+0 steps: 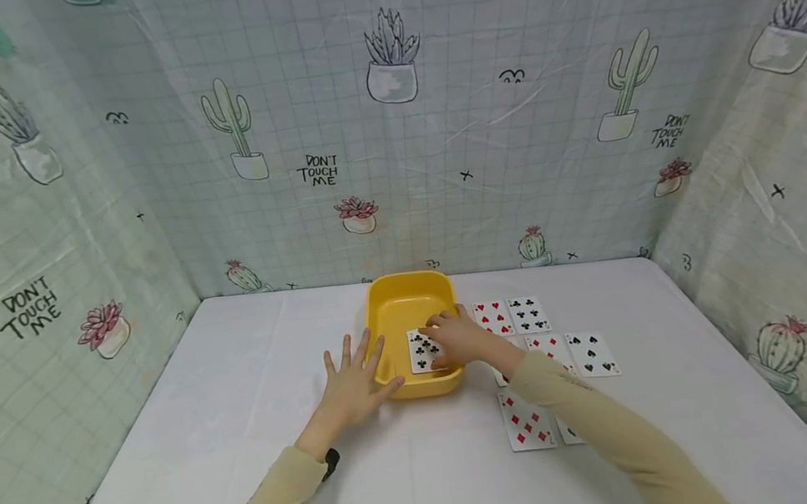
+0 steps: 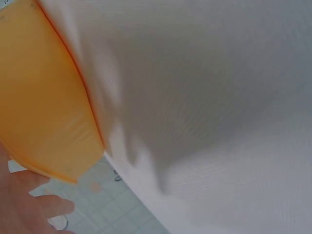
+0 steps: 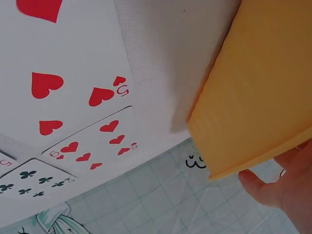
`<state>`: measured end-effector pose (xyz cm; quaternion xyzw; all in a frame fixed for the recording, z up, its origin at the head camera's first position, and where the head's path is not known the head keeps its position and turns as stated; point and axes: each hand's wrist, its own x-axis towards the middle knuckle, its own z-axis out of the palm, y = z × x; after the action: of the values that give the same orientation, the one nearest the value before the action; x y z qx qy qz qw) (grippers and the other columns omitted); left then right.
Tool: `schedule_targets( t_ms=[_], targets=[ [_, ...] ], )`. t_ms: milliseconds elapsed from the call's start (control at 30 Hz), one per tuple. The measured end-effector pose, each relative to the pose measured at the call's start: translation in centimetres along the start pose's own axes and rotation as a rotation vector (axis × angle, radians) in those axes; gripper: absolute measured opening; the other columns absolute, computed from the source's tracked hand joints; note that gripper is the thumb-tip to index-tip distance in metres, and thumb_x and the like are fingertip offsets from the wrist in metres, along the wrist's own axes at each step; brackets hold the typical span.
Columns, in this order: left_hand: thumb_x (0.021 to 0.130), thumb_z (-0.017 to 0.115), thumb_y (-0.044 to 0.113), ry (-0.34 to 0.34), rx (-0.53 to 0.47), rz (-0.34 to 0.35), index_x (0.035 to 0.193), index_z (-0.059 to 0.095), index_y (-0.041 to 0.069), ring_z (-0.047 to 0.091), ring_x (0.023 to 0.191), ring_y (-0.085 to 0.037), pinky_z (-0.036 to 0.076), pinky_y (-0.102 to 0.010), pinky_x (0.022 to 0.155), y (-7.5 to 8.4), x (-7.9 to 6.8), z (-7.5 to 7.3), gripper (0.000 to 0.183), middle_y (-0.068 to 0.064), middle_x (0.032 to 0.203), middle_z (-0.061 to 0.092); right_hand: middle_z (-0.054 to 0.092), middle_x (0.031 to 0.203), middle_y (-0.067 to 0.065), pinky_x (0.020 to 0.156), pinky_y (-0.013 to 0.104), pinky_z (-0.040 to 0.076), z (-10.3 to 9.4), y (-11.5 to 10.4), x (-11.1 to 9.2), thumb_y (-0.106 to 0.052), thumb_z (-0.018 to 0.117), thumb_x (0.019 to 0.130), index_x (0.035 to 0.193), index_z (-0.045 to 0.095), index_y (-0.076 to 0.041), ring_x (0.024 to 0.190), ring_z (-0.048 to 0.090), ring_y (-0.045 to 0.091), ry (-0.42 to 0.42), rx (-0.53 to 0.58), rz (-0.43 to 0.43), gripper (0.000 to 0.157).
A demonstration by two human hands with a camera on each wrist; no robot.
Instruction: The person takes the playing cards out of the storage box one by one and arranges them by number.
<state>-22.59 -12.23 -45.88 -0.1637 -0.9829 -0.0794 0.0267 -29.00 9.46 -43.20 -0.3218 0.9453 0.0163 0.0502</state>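
A yellow plastic tray (image 1: 399, 313) stands at the middle of the white table. Inside it is a clubs playing card (image 1: 421, 352), its right part covered by my right hand (image 1: 457, 338). That hand reaches over the tray's right rim, and its curled fingers and thumb pinch the card near its top and bottom edges. My left hand (image 1: 352, 386) lies with fingers spread at the tray's left rim, thumb near the front corner. In the left wrist view, part of the left hand (image 2: 34, 202) shows against the tray's wall (image 2: 44, 92).
Face-up cards lie in rows to the right of the tray, among them a hearts card (image 1: 493, 318), a clubs card (image 1: 529, 315), a spades card (image 1: 592, 354) and a diamonds card (image 1: 526, 422). My right forearm covers some of them. A patterned cloth (image 1: 311, 238) hangs behind the table.
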Motion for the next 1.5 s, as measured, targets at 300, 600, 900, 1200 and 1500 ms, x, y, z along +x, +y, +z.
schedule_targets(
  t_ms=[300,600,900,1200,1500],
  targets=[
    [0.083,0.031,0.067,0.005,-0.007,-0.003,0.144,0.014,0.02,0.006,0.136,-0.041,0.007,-0.068,0.1,-0.1,0.0,-0.1,0.079,-0.008,0.152,0.005,0.043,0.136,0.005,0.106,0.057,0.015,0.9,-0.6,1.5,-0.061,0.058,0.073,0.137,0.036,-0.014,0.126,0.036,0.025,-0.024,-0.118,-0.005,0.082],
    [0.083,0.031,0.068,0.0,-0.023,0.0,0.144,0.012,0.021,0.009,0.136,-0.041,0.007,-0.068,0.099,-0.1,0.1,0.2,0.079,-0.007,0.152,0.005,0.042,0.138,0.007,0.107,0.058,0.011,0.9,-1.0,2.0,-0.065,0.059,0.07,0.138,0.035,-0.011,0.128,0.035,0.026,-0.098,-0.126,0.057,0.09],
    [0.083,0.03,0.068,-0.002,-0.022,-0.005,0.144,0.012,0.021,0.01,0.136,-0.041,0.007,-0.069,0.099,-0.1,0.1,0.3,0.079,-0.007,0.152,0.004,0.043,0.135,0.008,0.106,0.058,0.015,1.1,-0.5,2.4,-0.067,0.06,0.066,0.137,0.036,-0.013,0.126,0.037,0.026,-0.087,-0.135,0.041,0.092],
    [0.083,0.031,0.068,0.008,-0.025,0.004,0.144,0.013,0.02,0.01,0.136,-0.041,0.006,-0.07,0.098,-0.1,0.2,0.4,0.079,-0.007,0.152,0.005,0.04,0.134,0.009,0.105,0.058,0.017,1.4,-0.3,2.7,-0.067,0.061,0.065,0.136,0.038,-0.012,0.125,0.035,0.027,-0.073,-0.109,0.047,0.093],
    [0.083,0.031,0.067,0.019,-0.013,0.001,0.144,0.015,0.02,0.011,0.136,-0.041,0.009,-0.069,0.098,-0.1,0.1,0.4,0.079,-0.008,0.152,0.007,0.039,0.131,0.006,0.103,0.06,0.018,0.2,-0.1,2.1,-0.067,0.063,0.063,0.135,0.039,-0.012,0.123,0.034,0.025,-0.002,-0.05,0.033,0.093]
  ],
)
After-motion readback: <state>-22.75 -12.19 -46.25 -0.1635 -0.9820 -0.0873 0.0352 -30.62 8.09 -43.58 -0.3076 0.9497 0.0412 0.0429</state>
